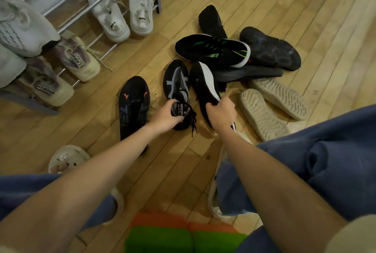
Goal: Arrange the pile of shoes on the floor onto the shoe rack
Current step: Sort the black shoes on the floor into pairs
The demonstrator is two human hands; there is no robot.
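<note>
My left hand (165, 115) grips the heel collar of a black and grey knit sneaker (176, 81) that stands upright on the floor. My right hand (220, 113) holds the heel of a black sneaker with a white sole (203, 81), which lies on its side. A black sneaker with orange marks (133, 104) rests just left of my left hand. Behind these lies a pile: a black shoe with green stripes (211, 50), a dark shoe (270, 49), another black shoe (211, 20) and a dark sandal (248, 73). The metal shoe rack (81, 6) stands at the upper left.
White sneakers (122, 10) and beige sneakers (67, 65) sit on the rack's bottom tier. Two beige slippers (270, 108) lie sole-up at the right. My feet wear white clogs (67, 158). A green and orange cushion (183, 234) is at the bottom edge.
</note>
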